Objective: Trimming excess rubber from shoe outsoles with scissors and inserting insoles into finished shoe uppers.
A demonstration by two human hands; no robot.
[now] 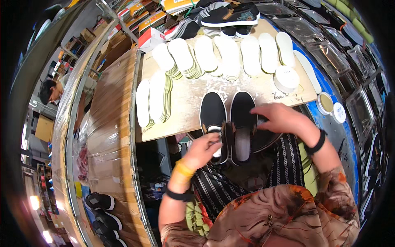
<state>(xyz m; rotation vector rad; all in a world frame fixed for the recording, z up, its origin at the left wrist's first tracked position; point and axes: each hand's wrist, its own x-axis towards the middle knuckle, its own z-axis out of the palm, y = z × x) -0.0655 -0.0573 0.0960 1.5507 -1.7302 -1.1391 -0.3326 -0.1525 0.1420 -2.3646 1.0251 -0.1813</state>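
Item: pair of black slip-on shoes, toes pointing away from the person, set side by side at the near edge of the desk point(185, 103) with their heels overhanging toward the lap. This placement likely keeps both openings within easy reach of the seated person.

Left shoe point(212, 113): the left hand point(201, 151) rests at its heel opening, fingers curled partway and pinching a pale insole point(215, 142) that sits in the mouth of the shoe. The hand is partly closed, gripping the insole rather than the shoe body.

Right shoe point(242, 117): a grey lining or insole shows inside. The right hand point(282, 118) lies over the outer side of this shoe, fingers extended and loosely bent, pressing it steady; whether the fingertips hook under the edge cannot be told.

Stock on the desk: stacks of white insoles point(193, 57) fanned in overlapping rows along the far and left parts of the surface, apparently laid out by stack for quick picking. A round white container point(286, 78) stands near the far right corner.

Surroundings: finished dark shoes point(230, 16) beyond the desk; an open tin point(325, 103) just off the right edge; another person point(51, 92) at far left.
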